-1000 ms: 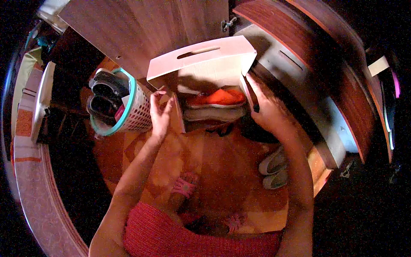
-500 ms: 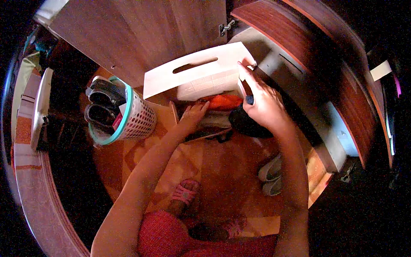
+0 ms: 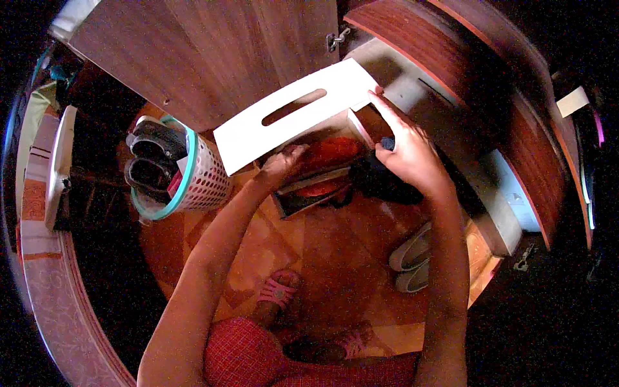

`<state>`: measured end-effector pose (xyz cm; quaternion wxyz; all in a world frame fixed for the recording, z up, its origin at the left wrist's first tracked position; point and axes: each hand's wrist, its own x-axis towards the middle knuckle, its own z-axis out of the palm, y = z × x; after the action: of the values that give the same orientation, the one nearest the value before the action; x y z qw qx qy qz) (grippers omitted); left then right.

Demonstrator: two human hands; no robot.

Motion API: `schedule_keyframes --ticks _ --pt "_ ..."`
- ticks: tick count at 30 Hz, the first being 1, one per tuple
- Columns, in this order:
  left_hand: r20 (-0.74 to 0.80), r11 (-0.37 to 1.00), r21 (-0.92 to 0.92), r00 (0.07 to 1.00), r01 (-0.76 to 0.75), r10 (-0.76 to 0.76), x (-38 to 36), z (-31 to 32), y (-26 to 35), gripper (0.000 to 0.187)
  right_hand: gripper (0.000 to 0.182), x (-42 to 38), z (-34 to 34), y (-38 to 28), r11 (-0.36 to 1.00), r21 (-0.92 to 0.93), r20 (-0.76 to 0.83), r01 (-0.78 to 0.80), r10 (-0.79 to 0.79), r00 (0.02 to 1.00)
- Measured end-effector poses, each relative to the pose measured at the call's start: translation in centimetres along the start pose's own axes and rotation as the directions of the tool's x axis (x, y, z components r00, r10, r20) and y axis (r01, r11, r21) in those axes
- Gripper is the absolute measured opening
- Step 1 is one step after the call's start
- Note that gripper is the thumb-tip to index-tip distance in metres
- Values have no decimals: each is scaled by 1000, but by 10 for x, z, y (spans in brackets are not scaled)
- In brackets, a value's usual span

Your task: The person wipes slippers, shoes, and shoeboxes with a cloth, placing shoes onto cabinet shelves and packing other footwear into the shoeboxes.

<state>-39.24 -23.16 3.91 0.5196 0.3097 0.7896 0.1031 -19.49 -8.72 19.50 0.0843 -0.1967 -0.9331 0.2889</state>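
A white panel with an oval slot point(image 3: 248, 138) stands tilted in front of the open cabinet door. Below it, a red-orange item point(image 3: 335, 149) lies among dark and pale things. My left hand point(image 3: 284, 161) is at the panel's lower left edge, its fingers curled and partly in shadow; what it grips is not clear. My right hand point(image 3: 409, 151) has its index finger stretched to the panel's right corner, with the thumb apart near a small dark blue item point(image 3: 387, 143). Black cloth point(image 3: 387, 180) hangs or lies below the right hand.
A white perforated basket with a teal rim point(image 3: 187, 180) holds dark shoes point(image 3: 151, 161) on the left. Grey shoes point(image 3: 412, 258) stand on the floor at right. The wooden door point(image 3: 219, 51) is behind, dark red drawer fronts point(image 3: 412, 39) at upper right.
The white panel has tipped, showing its face more brightly, and its left end is lower. My left hand has moved slightly left and up. More of the items beneath shows.
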Motion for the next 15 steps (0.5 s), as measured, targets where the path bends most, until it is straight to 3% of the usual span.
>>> schedule_keyframes --ticks 2,3,4,5,8,11,13,15 --pt "204 963 244 964 117 -168 38 4 -16 59 74 1 -2 -4 999 -6 39 -36 36 999" --pt "-116 906 329 941 -265 317 16 30 -29 63 74 1 -2 -5 999 -5 38 -41 41 998" --pt "-239 811 393 803 -434 546 10 41 -32 66 73 1 -2 -5 1000 -6 30 -15 15 999" --pt "-341 675 512 596 -531 727 4 52 -36 68 73 2 -3 -5 1000 -7 22 12 -11 1000" --pt "-312 653 668 663 -357 681 11 63 -34 77 71 3 -3 1 998 -1 20 56 -56 998" --pt "-274 768 555 802 -319 531 -3 57 -19 81 70 3 -1 2 998 -6 16 57 -57 998" --pt "-256 848 521 931 -93 259 -9 48 -9 77 69 3 -2 1 999 8 26 47 -48 999" --pt "-292 841 528 904 -120 312 -20 40 -9 72 69 4 -2 2 999 23 39 36 -37 999"
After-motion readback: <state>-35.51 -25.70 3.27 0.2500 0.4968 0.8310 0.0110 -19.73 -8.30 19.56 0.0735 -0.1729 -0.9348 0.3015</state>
